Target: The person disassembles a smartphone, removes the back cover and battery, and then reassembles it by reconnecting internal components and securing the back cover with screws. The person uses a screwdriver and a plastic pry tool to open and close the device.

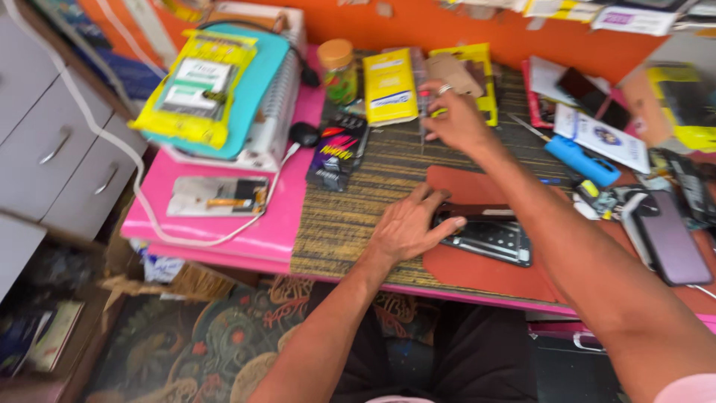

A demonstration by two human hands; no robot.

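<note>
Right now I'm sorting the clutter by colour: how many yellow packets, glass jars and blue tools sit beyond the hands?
Yellow packets: 3
Glass jars: 1
Blue tools: 1
Total: 5

The striped mat [358,201] lies bare between the black box with bright lettering [337,153] and the red pad [477,269], leaving open room for a hand in front of the left hand [406,227]. Behind it, the yellow packet [389,87], the orange-lidded jar [339,71] and the yellow-edged box [477,75] crowd the back edge around the right hand [455,116]. On the right, a blue tool [582,160], papers [604,138] and a dark phone [670,239] block passage. The opened phone [488,235] fills the pad's middle.
</note>
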